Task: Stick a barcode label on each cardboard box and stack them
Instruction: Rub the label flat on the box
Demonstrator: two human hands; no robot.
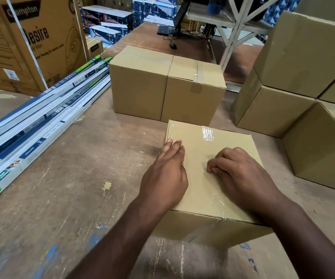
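Box (208, 174) sits right in front of me on the table (72, 188), top face up, sealed with clear tape (207, 133) down the middle. Left hand (165, 178) lies flat along its left edge, fingers straight and together, holding nothing. Right hand (241, 174) is on the top face with fingers curled under, knuckles down; could be pressing a label but I can't see one, the fingers hide that spot.

Handling guess: corrugated, stiff walls, edges crisp, so it should take a squeeze. Weight unknown. Tape strip looks slick, bare cardboard grips better. I'd lift with palms on the two opposite side walls, low down, not by the top flaps.

Further back two boxes (166, 85) stand touching side by side, both taped. To the right a stack (283, 81) of boxes, at least two tiers, well apart from mine: likely drop point. Long flat cartons (42, 117) lie along the left. Far end: a monitor (180, 15) and mouse (173, 45)
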